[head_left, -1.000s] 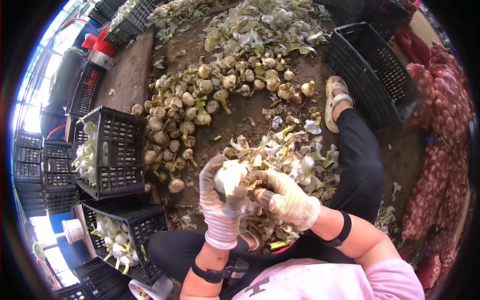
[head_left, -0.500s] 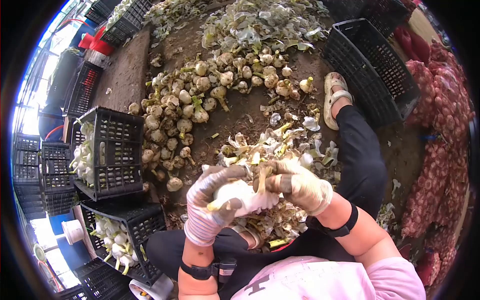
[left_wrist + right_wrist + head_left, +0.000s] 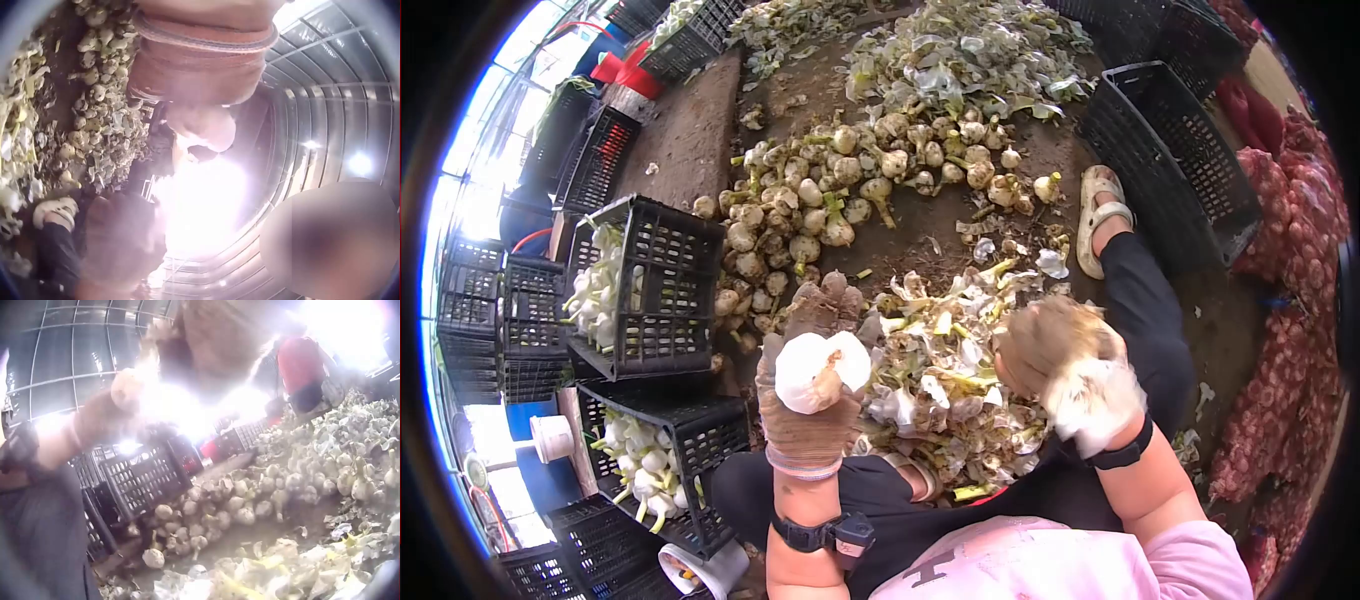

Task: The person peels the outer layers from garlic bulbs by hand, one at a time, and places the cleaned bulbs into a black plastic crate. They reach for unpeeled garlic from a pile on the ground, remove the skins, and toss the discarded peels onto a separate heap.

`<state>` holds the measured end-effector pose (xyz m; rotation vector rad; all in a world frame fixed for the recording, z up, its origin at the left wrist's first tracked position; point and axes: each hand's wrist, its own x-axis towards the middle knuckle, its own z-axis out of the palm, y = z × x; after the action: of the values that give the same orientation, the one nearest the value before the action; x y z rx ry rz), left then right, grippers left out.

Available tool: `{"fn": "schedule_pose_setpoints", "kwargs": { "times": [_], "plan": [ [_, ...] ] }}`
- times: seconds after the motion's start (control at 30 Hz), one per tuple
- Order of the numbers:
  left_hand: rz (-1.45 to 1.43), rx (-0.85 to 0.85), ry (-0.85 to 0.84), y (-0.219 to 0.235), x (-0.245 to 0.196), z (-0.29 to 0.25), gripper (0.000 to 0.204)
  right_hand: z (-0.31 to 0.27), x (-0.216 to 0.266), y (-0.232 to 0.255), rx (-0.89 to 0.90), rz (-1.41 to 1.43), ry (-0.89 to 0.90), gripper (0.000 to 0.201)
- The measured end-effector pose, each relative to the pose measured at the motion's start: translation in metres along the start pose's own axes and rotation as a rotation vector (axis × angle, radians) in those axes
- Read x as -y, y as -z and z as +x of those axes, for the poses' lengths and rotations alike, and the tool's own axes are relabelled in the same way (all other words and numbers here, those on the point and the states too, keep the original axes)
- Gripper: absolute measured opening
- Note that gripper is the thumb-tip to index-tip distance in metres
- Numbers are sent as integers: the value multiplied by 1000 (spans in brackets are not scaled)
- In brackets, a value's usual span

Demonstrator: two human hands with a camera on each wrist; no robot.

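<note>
A white garlic bulb with a brownish root end lies in my gloved left hand, palm up, its fingers behind the bulb. The left wrist view shows the bulb below the striped glove cuff. Off to the right, my gloved right hand is blurred by motion, above the right side of a heap of garlic skins and cut stems. Pale wisps show beside the right hand in its wrist view; I cannot tell whether its fingers hold them.
Unpeeled garlic bulbs are spread beyond the skins. Black crates of white garlic stand at left, with a white bucket below. A black crate and red net sacks line the right. Someone in red is farther back.
Both hands worked together at the bulb earlier. Now they are apart: the right hand has swung right, while the left has turned palm up with the bulb, its outer skin gone.
</note>
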<state>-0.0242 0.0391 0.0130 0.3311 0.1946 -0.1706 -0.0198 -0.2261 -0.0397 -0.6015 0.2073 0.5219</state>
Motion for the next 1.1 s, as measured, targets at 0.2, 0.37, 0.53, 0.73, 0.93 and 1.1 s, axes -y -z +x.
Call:
{"fn": "schedule_pose_setpoints", "kwargs": {
  "times": [0.2,0.37,0.53,0.73,0.93,1.1],
  "plan": [
    [72,-51,88,7,13,-4,60,30,-3,-54,335,-1490,529,77],
    [550,-167,156,26,33,-3,59,35,-19,-60,307,-1806,655,30],
    [14,-202,54,21,37,1,53,26,-11,-64,635,-1080,303,15],
    [49,-339,-72,34,28,0,55,53,-22,-37,-25,-471,203,19],
    [38,-395,-379,27,-11,-10,43,43,-30,-49,398,-2124,82,30],
    [7,41,-920,82,-149,-91,62,47,-37,-46,469,-2156,-210,25]
  ]
}}
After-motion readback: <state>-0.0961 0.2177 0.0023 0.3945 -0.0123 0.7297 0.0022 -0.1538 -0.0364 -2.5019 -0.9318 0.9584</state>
